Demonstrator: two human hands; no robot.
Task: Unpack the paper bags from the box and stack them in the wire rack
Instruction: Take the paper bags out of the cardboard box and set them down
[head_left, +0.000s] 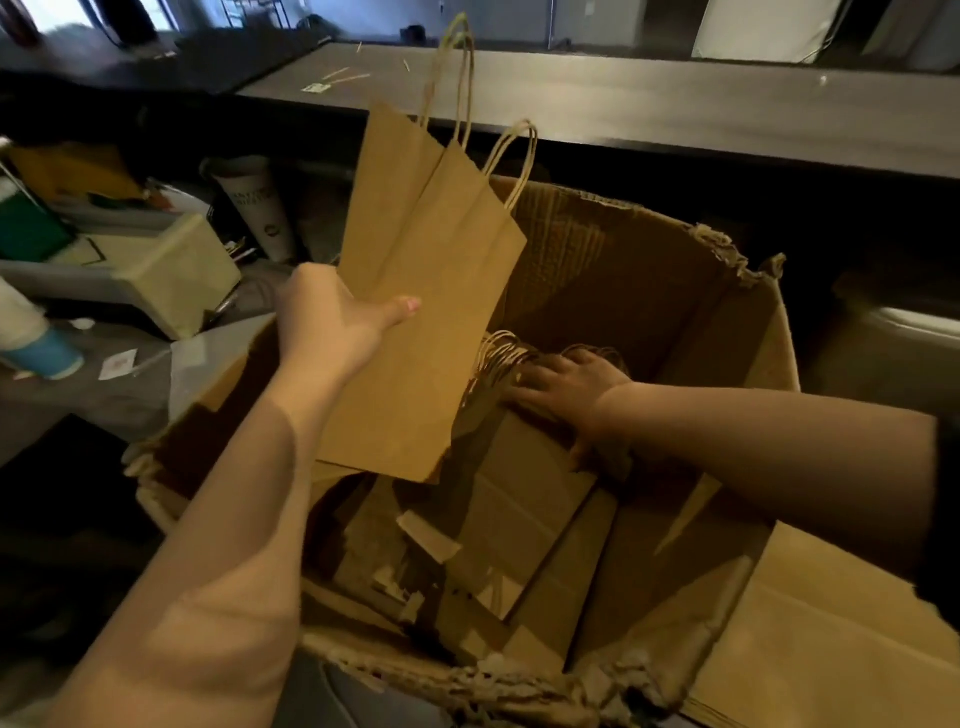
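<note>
A small bunch of flat paper bags (431, 291) is held up by the left hand (332, 317) above the left side of the box (727, 291). The thumb is pressed on the front face and the fingers are hidden behind the paper, so the bunch is pinched between them. The twisted handles are pointed to the far side, toward the dark counter (675, 104). The right hand (566, 389) is placed inside the box, with the fingers spread and nearly straight on the remaining bags (519, 499), close to their handles (498, 353). Nothing is seen to be closed in this hand. The box is large and torn at its rim, and many flat bags are left lying in it, some of them in disorder at the near side. The wire rack is not seen in this view, so it cannot be told how many bags are stacked there. It is judged that the task is in its middle: one bunch is lifted out but not yet placed, and much unpacking is left.
</note>
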